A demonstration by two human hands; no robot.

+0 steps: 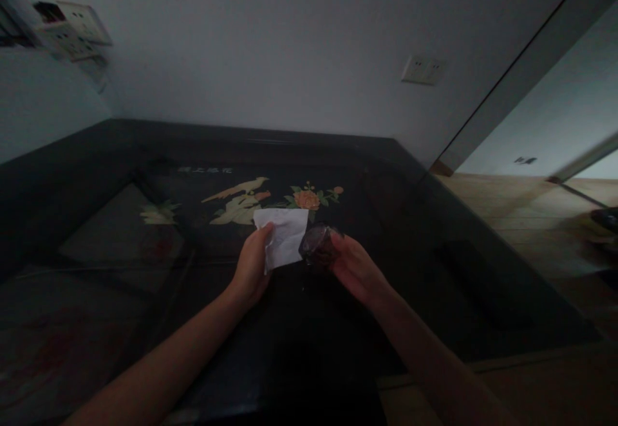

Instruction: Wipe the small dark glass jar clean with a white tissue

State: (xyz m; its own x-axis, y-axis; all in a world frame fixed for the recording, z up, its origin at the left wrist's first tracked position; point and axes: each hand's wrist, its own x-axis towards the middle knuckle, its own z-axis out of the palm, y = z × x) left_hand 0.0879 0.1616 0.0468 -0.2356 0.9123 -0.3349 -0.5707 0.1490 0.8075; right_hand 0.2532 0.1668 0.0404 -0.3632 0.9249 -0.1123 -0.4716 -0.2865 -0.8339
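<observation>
A white sheet of thin paper or tissue [286, 238], creased and slightly crumpled, is gripped by my left hand [253, 260], thumb on its near face. In my right hand [356, 268] is a small, dark, see-through round object that looks like a glass cup [316, 244], its rounded end turned toward the paper. The cup and the paper's right edge meet or nearly meet; whether they touch I cannot tell. Both hands are held above a glossy black tabletop [338, 336]. Dim light hides the cup's detail and some of my right fingers.
The tabletop carries an inlaid bird picture [241, 197] and flower picture [307, 199]. A long dark object [483, 281] lies on the right. Wall sockets [423, 70] are behind the table, with more sockets [72, 30] at upper left. Wooden floor [502, 204] shows beyond the right edge.
</observation>
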